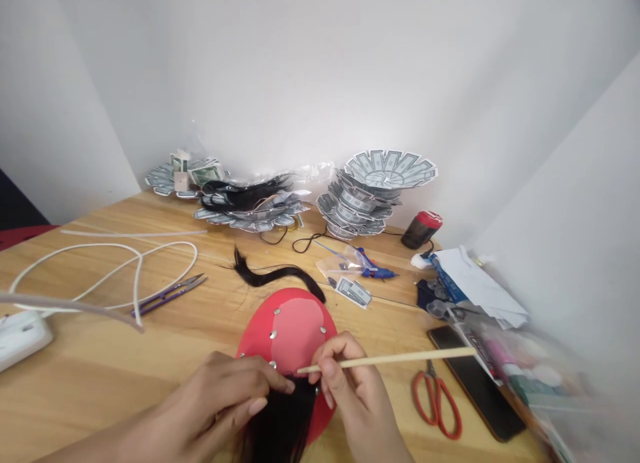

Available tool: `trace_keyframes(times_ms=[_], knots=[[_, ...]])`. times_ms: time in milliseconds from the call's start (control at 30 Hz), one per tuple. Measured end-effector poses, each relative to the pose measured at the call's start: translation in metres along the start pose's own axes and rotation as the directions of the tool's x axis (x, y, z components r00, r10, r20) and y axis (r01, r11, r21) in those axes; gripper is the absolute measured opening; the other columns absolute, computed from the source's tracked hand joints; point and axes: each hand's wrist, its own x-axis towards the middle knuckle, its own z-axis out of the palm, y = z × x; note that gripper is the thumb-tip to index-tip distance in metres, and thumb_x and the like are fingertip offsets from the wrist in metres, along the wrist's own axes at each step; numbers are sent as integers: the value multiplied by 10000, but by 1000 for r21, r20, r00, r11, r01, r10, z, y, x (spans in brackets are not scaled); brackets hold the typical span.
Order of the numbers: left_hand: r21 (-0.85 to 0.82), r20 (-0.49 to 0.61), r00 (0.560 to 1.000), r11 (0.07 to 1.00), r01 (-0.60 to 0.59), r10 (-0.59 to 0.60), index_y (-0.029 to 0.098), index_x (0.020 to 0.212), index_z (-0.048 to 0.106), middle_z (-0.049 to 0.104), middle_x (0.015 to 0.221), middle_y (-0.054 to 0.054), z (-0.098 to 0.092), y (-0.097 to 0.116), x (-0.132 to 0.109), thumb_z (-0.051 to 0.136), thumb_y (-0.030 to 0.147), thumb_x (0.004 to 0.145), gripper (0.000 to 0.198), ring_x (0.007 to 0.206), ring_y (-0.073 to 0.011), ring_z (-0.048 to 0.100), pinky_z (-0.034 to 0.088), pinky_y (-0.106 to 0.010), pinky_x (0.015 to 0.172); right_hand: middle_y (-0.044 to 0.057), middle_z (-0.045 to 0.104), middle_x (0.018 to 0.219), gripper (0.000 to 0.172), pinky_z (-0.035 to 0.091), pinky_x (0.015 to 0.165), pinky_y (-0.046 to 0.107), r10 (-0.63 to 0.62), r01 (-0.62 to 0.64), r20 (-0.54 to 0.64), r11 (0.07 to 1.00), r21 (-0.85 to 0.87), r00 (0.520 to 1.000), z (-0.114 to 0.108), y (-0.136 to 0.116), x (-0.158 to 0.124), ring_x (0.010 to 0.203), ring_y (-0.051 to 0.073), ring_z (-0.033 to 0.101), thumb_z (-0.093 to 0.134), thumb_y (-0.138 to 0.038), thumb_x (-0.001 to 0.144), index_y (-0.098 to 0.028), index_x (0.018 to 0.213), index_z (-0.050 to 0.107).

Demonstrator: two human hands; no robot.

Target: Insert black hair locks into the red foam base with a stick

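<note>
A red oval piece (255,326) with a pink centre panel and several small silvery round studs lies in front of me. A bundle of straight black hair (283,423) hangs over its near part. My left hand (225,396) is closed, its fingertips pressing the top edge of this hair against the red piece. In my right hand (350,383), thumb and fingers pinch a thin wooden stick (410,358) like a chopstick. Its tapered tip touches or hovers just above the hair's top edge; I cannot tell which. Beyond the red piece, a loose curved lock of black hair (273,274) rests on the table.
Red-handled scissors (436,400) and a phone (475,383) lie at right, beside plastic bags and papers (480,286). A blue glue gun (375,266) is farther back. Stacked banknote-print paper bowls (357,200) stand near the wall. Purple thread snips (170,295) and a white cable (100,246) are left.
</note>
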Motion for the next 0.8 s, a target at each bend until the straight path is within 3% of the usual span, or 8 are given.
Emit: trace_keyframes(times_ms=[300, 467, 633, 800], knots=[[107, 22, 997, 992, -70, 68, 259, 1192, 542, 811, 1005, 33, -2, 2, 3, 264, 323, 1120, 294, 906, -74, 778, 558, -88, 810, -13, 579, 739, 477, 343, 546, 223, -17, 17, -38, 1000, 19, 999, 2, -1, 1, 569, 92, 431, 534, -661, 950, -204, 815, 549], [164, 46, 990, 977, -139, 133, 202, 1212, 542, 810, 1067, -20, -1, 0, -2, 216, 260, 1121, 344, 875, -105, 781, 584, -154, 733, -22, 578, 671, 493, 335, 524, 220, 7, -2, -67, 997, 75, 998, 2, -4, 2, 523, 81, 429, 584, -670, 917, -198, 784, 549], [330, 66, 962, 905, -270, 263, 190, 932, 610, 807, 1125, -26, 4, 3, -11, 194, 149, 1109, 454, 676, -117, 758, 546, -242, 556, -23, 578, 637, 526, 322, 499, 208, 43, -35, -78, 994, 106, 996, 2, -4, 3, 504, 77, 411, 604, -709, 879, -197, 775, 541], [339, 43, 967, 907, -249, 250, 197, 824, 605, 822, 1061, 9, 7, 8, -16, 167, 165, 1118, 528, 621, -93, 727, 531, -232, 566, -19, 594, 627, 529, 316, 501, 218, 36, -30, -80, 997, 68, 996, 3, -6, 3, 509, 82, 407, 598, -713, 881, -199, 765, 550]])
